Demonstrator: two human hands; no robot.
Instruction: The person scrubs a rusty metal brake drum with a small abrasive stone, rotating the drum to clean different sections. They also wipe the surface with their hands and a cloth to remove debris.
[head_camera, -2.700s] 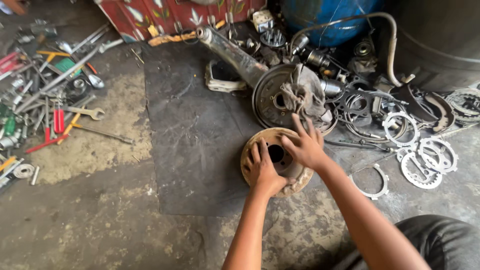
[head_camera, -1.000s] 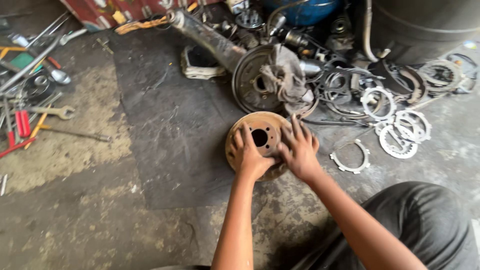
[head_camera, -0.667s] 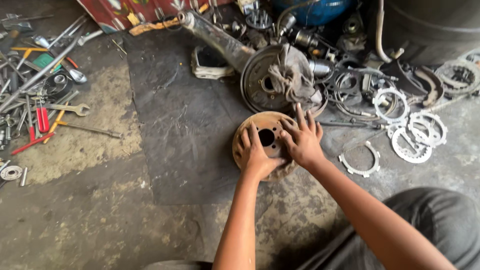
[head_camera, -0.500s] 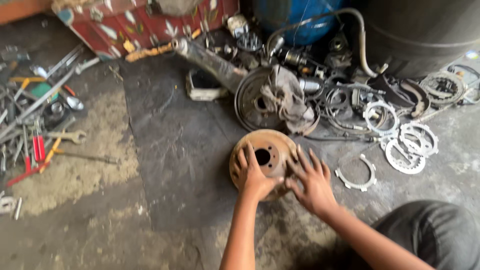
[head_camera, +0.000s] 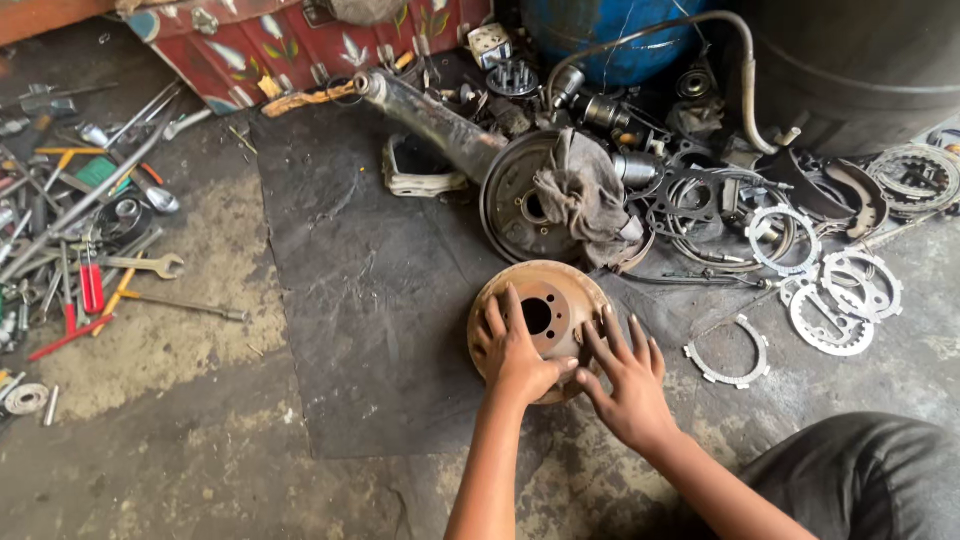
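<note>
Shifted lower, right hand (head_camera: 628, 385) and left hand (head_camera: 516, 350) press spread-fingered on rusty brake drum (head_camera: 545, 312).

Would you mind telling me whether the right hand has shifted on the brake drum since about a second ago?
Yes. The right hand has slid off the top of the rusty brake drum to its near right edge, away from the backing plate beyond.

Premises: a vehicle repair workshop, worked at floor level. Evidence: stained concrete floor (head_camera: 200, 450) with a dark greasy mat (head_camera: 370, 290); loose spanners and red-handled screwdrivers (head_camera: 85, 285) at its left edge; steel clutch rings (head_camera: 840, 300), a grey axle assembly with backing plate (head_camera: 470, 150) and a blue drum (head_camera: 620, 40) at the far edge.
</note>
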